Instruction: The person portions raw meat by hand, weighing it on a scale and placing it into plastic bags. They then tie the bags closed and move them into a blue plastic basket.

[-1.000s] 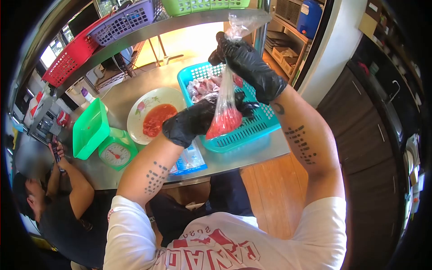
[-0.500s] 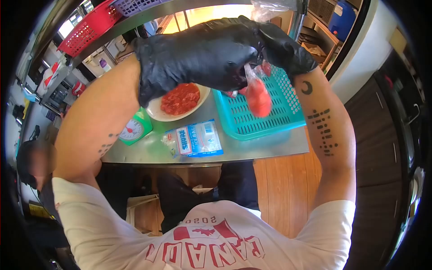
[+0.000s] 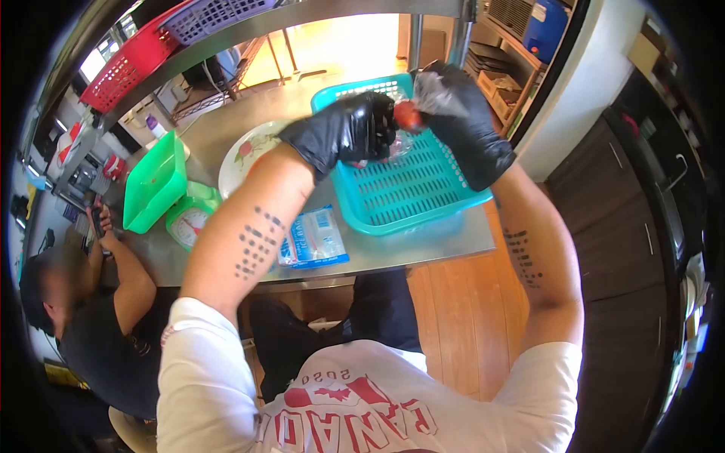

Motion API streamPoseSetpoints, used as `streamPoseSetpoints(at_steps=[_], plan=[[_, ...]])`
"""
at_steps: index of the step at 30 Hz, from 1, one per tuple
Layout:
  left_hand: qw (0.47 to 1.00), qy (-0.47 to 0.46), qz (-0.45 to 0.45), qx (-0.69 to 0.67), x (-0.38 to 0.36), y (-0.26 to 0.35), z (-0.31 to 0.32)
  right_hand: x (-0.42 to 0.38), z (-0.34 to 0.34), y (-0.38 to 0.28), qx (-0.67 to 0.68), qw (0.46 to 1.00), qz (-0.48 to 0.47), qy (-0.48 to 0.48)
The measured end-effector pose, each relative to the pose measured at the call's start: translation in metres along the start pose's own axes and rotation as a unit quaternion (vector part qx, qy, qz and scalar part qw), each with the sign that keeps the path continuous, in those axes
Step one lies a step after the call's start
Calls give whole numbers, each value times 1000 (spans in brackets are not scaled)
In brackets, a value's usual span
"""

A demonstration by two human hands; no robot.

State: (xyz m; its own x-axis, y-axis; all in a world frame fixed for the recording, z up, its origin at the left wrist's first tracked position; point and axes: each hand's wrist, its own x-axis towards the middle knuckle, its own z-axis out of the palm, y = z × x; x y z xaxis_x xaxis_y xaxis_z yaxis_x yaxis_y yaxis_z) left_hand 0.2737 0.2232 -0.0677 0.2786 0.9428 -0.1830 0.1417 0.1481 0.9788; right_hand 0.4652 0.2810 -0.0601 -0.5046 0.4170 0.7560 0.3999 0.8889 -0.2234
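Both hands wear black gloves and are raised over the teal basket (image 3: 389, 219). My left hand (image 3: 361, 128) is closed at the red-filled end of a small clear plastic bag (image 3: 408, 115). Fingers of my right hand (image 3: 464, 113) are closed on the bag's loose clear plastic. Some clear bagged items lie in the basket beneath my left hand, partly hidden. A floral plate (image 3: 245, 149) stands left of the basket, largely covered by my left forearm. The blue and clear ice bag pack (image 3: 316, 238) lies near the table's front edge.
A green scale (image 3: 191, 220) and a green tray (image 3: 156, 181) stand on the left of the metal table (image 3: 445, 245). At far left a co-worker (image 3: 113, 325) holds a dark object. Red (image 3: 128, 68) and purple (image 3: 215, 16) baskets sit on the shelf above.
My hands have come apart and lowered, with the small bag now between them. The view has shifted, showing the green tray and more of the co-worker. My left forearm now covers the plate's meat.
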Motion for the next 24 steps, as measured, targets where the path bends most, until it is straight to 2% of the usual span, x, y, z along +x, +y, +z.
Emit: streamPoseSetpoints(at_steps=[1, 2, 3, 4, 5, 6, 7, 9, 10, 12, 13, 14, 15, 16, 18, 19, 20, 22, 23, 24], plan=[[997, -45, 56, 6, 6, -8, 6, -8, 8, 5, 160, 986, 48, 10], [990, -89, 112, 13, 14, -18, 10, -11, 7, 14, 156, 987, 47, 13], [946, -31, -77, -312, 17, -24, 16, -10, 1, 13, 21, 998, 54, -29], [997, 27, 74, 16, 2, -11, 35, -8, -6, 13, -114, 989, 62, -72], [996, 41, 30, 79, -5, -1, 46, -6, -16, 19, -105, 979, 73, -159], [988, 50, -15, 144, -11, 7, 53, -10, -14, 19, -105, 979, 78, -158], [988, 45, -16, 148, -17, 20, 59, -14, -8, 18, -19, 986, 122, -116], [964, 16, -5, 265, -27, 41, 65, -19, -1, 2, 199, 965, 168, -44], [964, 19, -3, 266, -6, 13, 48, -20, -9, -12, 34, 996, -2, -83], [954, -124, 216, 167, 52, -68, 1, -41, 7, -17, 78, 996, 25, -19], [955, -119, 216, 168, 39, -57, 8, -47, 4, -25, 82, 996, 21, -20], [990, -68, 112, -50, 25, -47, 18, -50, -4, -32, 119, 988, 94, -15], [964, -14, 0, -266, 8, -31, 33, -53, -8, -34, 156, 973, 170, -11], [877, 38, -113, -465, 0, -25, 41, -58, -3, -25, 157, 972, 173, -10], [873, 45, -96, -475, 2, -28, 46, -67, 14, -6, -28, 999, -13, 38], [854, 48, -78, -513, 2, -26, 48, -73, 18, -6, -92, 994, -17, 58], [832, 53, -58, -549, 1, -24, 50, -78, 18, -5, -95, 994, -20, 58], [822, 69, -52, -563, 3, -23, 55, -81, 11, -10, 13, 994, 99, 49], [822, 92, -47, -560, 3, -23, 57, -84, 18, 17, 75, 968, 229, -74], [821, 117, -42, -558, 2, -23, 59, -72, -17, -10, 178, 941, 285, -39]])
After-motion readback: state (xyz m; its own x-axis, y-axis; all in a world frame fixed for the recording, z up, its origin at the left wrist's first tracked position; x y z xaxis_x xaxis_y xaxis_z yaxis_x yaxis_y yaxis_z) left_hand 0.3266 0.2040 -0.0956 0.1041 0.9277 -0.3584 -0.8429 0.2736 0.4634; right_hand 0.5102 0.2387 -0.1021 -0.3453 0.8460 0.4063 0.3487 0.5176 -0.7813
